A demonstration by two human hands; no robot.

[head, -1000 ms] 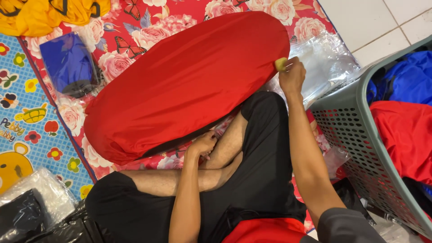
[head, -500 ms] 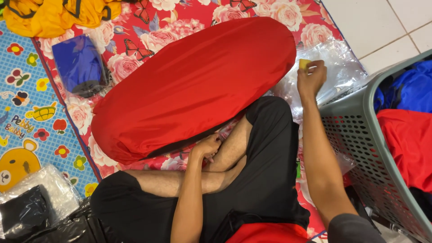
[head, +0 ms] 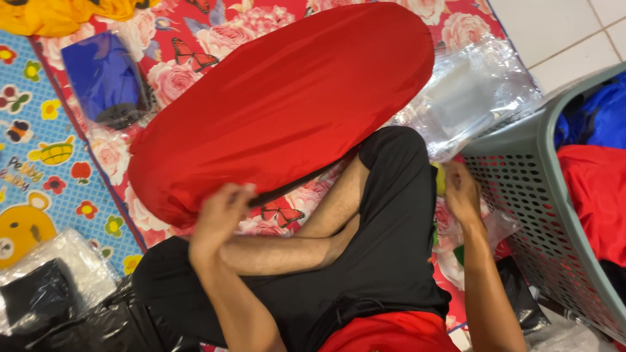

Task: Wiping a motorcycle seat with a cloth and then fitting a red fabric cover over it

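A large red oval fabric piece (head: 287, 104) lies stretched flat on the floral mat (head: 195, 58) in front of my crossed legs. My left hand (head: 218, 212) grips its near edge, fingers curled over the red cloth. My right hand (head: 460, 189) is beside my right knee, closed on a small yellow-green object (head: 441, 179), close to the grey basket. Clear plastic bags (head: 469, 91) lie just beyond that hand.
A grey perforated laundry basket (head: 541, 189) with red and blue cloth stands at the right. A folded blue item in plastic (head: 104, 81) lies at the upper left, yellow cloth (head: 59, 16) above it. Black bagged items (head: 39, 300) sit at the lower left on a cartoon mat (head: 39, 150).
My right hand came back from the far edge of the red fabric down to my knee, still holding the yellow-green object. My left hand rose from my ankle onto the fabric's near edge.
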